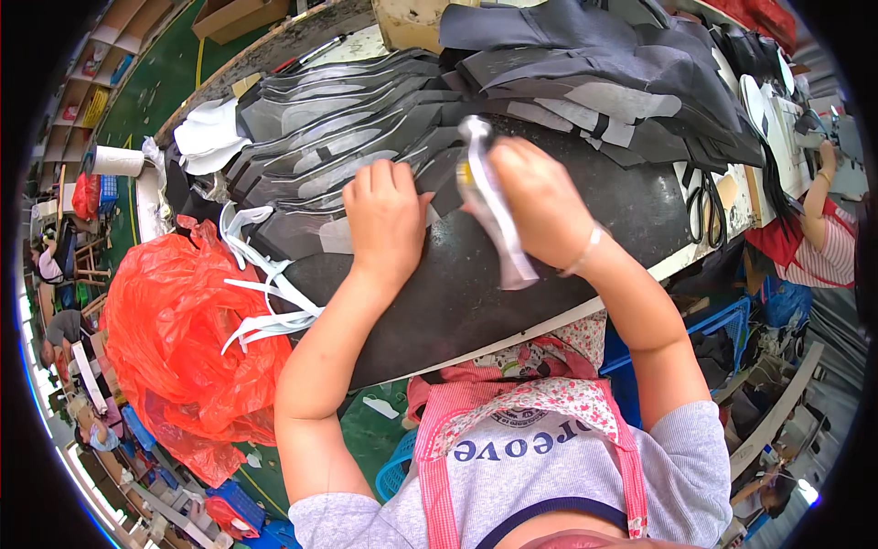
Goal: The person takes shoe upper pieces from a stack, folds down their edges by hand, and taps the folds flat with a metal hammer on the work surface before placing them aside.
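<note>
My left hand (386, 220) rests bent over the near right end of a row of overlapping dark shoe-upper pieces (320, 114) with grey patches. Its fingers are together, with the thumb at the edge of one dark piece (441, 188). To its right, my right hand (540, 206) is closed round a hammer, partly smeared by motion. The silver hammer head (498, 215) shows left of the fist, above the black work surface (585, 242); most of the handle is hidden.
A heap of dark pieces (585, 64) lies at the far right of the table. Black-handled scissors (704, 210) hang by the right edge. White straps (274, 284) and a red plastic bag (197, 339) sit at the left. A co-worker's arm (817, 197) shows far right.
</note>
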`<state>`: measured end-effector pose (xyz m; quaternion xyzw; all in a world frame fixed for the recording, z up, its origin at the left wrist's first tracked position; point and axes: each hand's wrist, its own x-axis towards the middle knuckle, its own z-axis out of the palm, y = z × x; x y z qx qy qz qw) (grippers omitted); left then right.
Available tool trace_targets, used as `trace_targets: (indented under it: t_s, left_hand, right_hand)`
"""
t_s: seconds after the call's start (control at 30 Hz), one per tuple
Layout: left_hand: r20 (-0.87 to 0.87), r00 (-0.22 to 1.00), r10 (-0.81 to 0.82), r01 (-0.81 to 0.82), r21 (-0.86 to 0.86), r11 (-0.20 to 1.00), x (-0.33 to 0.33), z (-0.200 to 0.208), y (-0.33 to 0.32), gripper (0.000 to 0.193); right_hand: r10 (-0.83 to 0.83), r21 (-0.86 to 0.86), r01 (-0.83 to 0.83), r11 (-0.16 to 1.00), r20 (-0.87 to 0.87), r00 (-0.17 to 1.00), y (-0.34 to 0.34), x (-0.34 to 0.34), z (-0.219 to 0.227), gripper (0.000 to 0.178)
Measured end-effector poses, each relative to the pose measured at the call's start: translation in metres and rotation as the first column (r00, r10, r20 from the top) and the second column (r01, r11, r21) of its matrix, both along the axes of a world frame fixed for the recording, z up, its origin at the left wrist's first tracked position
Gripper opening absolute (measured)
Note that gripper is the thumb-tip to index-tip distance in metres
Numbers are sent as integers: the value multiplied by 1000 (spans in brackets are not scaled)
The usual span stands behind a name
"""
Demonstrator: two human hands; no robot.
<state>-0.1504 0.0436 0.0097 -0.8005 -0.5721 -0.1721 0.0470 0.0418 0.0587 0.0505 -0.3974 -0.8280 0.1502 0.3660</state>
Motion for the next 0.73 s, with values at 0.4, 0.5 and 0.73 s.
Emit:
trace_targets:
  t_s: [0.4,0.5,0.73]
  left_hand:
    - [582,814,-5,469,-651,596,-49,49,34,28]
    - [445,874,-195,440,-556,705,-45,39,40,42]
    - [145,924,-355,369,-584,723,-34,36,47,45]
  right_hand:
    - [144,-39,-139,989,185,972,-22,-27,-9,13]
    - [190,-98,-175,980,164,968,-62,-18,18,12]
    - [168,-492,-74,868,149,974,-116,61,35,35]
